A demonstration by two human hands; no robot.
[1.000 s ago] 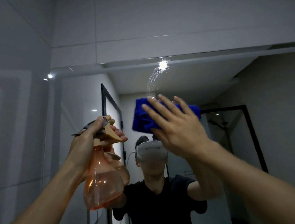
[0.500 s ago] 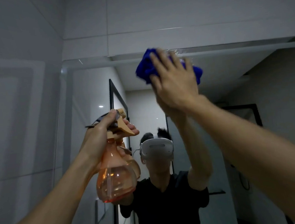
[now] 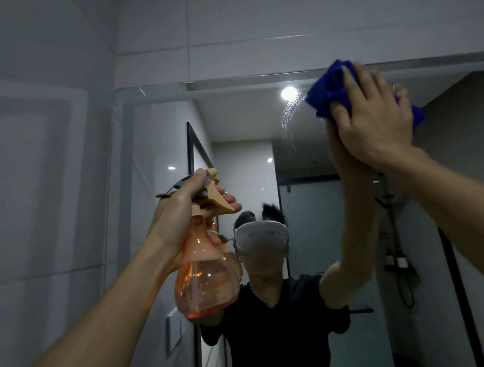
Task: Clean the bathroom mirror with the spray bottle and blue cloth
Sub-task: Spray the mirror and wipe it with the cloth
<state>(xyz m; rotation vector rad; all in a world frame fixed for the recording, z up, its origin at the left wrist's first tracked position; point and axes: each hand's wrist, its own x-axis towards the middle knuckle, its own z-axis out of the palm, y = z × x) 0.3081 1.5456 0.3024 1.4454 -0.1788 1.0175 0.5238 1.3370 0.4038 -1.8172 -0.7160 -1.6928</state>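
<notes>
A: Where is each hand?
B: The right hand presses the blue cloth flat against the mirror near its top edge, fingers spread straight. Droplets streak the glass just left of the cloth.
A: And the left?
B: The left hand holds the orange bottle upright by its neck, its grip curled around the trigger, close before the mirror.

Grey wall tiles run left of the left hand and above both hands — large, glossy, thin seams between. Behind the hands, reflected: a ceiling light just left of the right hand, a black-framed glass door above the left, and a shower fitting below the right — dim, hard to make out.
</notes>
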